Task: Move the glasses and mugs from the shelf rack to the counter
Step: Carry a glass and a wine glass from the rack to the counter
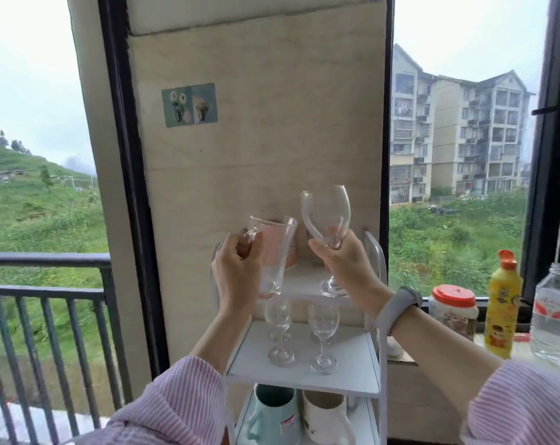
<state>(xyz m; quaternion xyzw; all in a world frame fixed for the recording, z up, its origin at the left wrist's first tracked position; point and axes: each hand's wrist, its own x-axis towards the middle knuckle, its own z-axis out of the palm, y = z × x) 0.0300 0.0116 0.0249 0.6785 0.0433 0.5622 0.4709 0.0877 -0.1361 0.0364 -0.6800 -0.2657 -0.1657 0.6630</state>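
A person in a pink striped shirt lifts two glasses clear of a white shelf rack [373, 358] standing against a beige wall panel between two windows. The left hand [237, 277] is closed around the handle of a tall flared glass mug [273, 252], which tilts slightly and sits just to the right of the palm, above the rack's top shelf. The right hand [346, 261], with a grey band on its wrist, grips a wine glass [328, 226] where the bowl meets the stem; the bowl rises above the fingers and leans left, while the foot hangs below the hand, over the right side of the top shelf. The two raised glasses stand close together, their rims apart.

Behind the mug, at the back of the top shelf, a pink-toned cup [291, 252] shows through the glass. On the middle shelf, directly beneath the hands, two stemmed glasses [323, 335] stand upright side by side near the front edge, with another partly hidden behind the left one. On the bottom shelf, a pale blue mug [273, 415] sits at the left and a white mug [325, 419] at the right, just beside each other.

To the right, on the window-side surface [522, 351], stand a red-lidded jar [453, 311], a yellow bottle [503, 303] and a clear water bottle [553, 316].
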